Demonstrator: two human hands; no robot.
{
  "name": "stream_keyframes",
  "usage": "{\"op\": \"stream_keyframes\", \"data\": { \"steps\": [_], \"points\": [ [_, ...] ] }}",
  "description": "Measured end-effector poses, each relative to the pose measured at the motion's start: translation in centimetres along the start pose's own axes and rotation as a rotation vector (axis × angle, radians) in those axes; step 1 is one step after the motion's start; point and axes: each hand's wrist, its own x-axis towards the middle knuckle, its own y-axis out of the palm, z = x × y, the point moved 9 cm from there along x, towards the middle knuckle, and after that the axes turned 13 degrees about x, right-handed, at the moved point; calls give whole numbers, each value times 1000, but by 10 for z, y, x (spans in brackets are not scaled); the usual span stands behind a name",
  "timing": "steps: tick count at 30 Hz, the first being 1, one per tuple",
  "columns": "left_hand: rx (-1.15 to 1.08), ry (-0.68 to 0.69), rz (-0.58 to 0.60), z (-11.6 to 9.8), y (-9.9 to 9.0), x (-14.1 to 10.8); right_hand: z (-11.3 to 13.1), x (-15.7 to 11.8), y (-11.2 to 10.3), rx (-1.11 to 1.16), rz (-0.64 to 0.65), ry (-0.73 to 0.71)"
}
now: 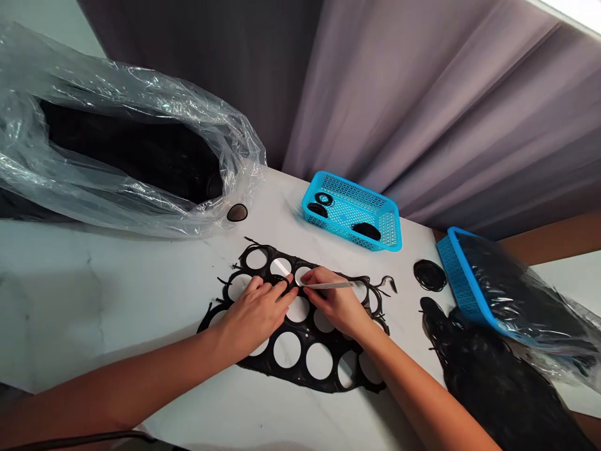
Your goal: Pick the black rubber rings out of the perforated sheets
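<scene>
A black rubbery sheet (300,370) with rows of large round holes lies flat on the white marbled table, with ragged strands along its edges. My left hand (258,312) rests on its upper middle, fingers bent and thumb and fingertips closed on the web between holes. My right hand (339,304) is just to the right, pinching a thin, pale, flat tool (331,285), its tip close to my left fingertips. Exactly what the tip touches is too small to tell. Both forearms cover parts of the sheet.
A blue basket (350,241) behind the sheet holds several black rings. A second blue basket (474,294) with bagged black material stands right, near a round black piece (429,275) and a black heap (507,382). A clear plastic bag (141,81) with black contents lies left, beside a dark oval (237,212).
</scene>
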Motion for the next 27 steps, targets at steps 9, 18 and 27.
{"op": "stream_keyframes", "data": {
  "steps": [9,18,27],
  "points": [
    [-1,4,19,-3,1,-2,-5,11,-92,-609,-420,73],
    [-16,-106,21,21,-7,-14,-16,37,-9,338,10,285],
    [-30,-158,-20,26,5,-34,-7,37,26,259,65,148]
  ]
}}
